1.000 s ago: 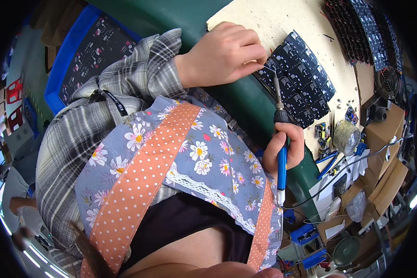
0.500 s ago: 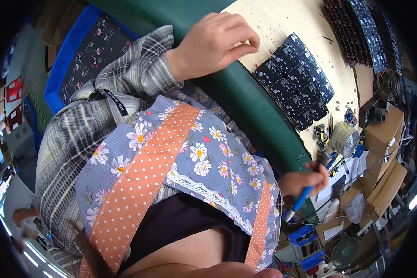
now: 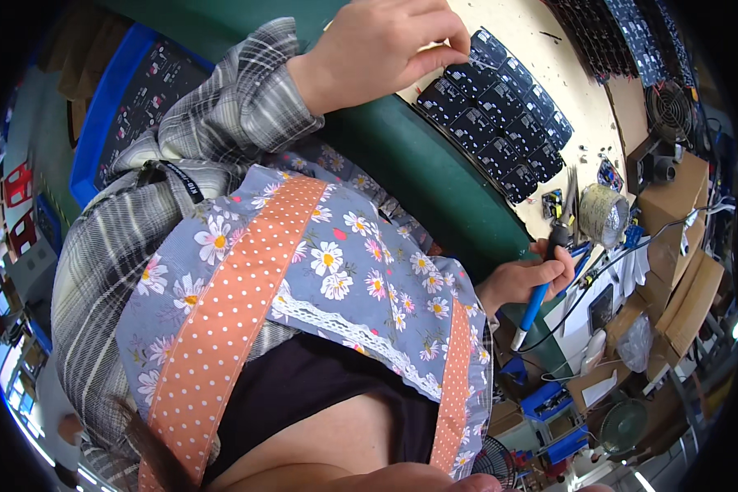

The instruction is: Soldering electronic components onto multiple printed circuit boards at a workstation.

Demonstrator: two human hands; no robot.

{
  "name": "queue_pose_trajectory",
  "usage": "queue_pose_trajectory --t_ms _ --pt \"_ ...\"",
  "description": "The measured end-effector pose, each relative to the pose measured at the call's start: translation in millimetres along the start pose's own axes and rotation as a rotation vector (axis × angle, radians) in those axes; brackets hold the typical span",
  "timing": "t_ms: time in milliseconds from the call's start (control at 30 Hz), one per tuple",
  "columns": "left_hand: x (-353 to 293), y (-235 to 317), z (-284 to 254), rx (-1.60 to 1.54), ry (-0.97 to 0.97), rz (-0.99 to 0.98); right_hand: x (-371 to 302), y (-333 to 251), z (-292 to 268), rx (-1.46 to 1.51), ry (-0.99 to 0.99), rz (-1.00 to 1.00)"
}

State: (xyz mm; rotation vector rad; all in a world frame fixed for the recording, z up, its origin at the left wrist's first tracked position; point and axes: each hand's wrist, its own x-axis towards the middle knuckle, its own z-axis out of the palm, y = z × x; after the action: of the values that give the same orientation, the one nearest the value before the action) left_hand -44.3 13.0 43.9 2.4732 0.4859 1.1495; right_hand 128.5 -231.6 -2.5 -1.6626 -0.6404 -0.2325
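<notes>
My left hand (image 3: 385, 53) is closed in a pinch over the near upper corner of a panel of black circuit boards (image 3: 500, 115). Whatever its fingertips hold is too small to make out. The panel lies flat on the pale work surface, with small components in rows across it. At the right, my right hand (image 3: 526, 280) is wrapped round a soldering iron (image 3: 535, 305) with a blue handle and a black grip. The iron points up toward the bench; its tip is hard to tell from the metal things behind it.
A roll wrapped in tape (image 3: 603, 215) stands beyond the iron. Stacked circuit boards (image 3: 615, 41) fill the far right, near a round fan grille (image 3: 669, 111). Cardboard boxes (image 3: 672, 205) and a black cable (image 3: 631, 248) lie right. A blue tray (image 3: 86, 160) of boards sits left.
The view has shifted, so the bench sits higher and further left. My left hand has come closer to the circuit board panel. My right hand has lifted slightly with the soldering iron.
</notes>
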Motion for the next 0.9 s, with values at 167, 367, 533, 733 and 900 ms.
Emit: queue_pose_trajectory --t_ms 167,367,533,733,900 --pt "-8 -12 11 -0.018 -0.063 -0.033 -4 -25 15 0.163 -0.432 -0.122" --pt "36 -32 -24 0.046 0.023 0.160 29 -41 32 0.008 -0.722 -0.300" --pt "44 -42 -26 -0.024 -0.340 0.161 42 -42 51 -0.089 -0.908 -0.463" --pt "43 -42 9 -0.120 -0.403 0.290 39 -56 47 -0.142 -0.845 -0.426" --pt "39 -45 10 -0.138 -0.446 0.263 42 -46 48 -0.152 -0.887 -0.503"
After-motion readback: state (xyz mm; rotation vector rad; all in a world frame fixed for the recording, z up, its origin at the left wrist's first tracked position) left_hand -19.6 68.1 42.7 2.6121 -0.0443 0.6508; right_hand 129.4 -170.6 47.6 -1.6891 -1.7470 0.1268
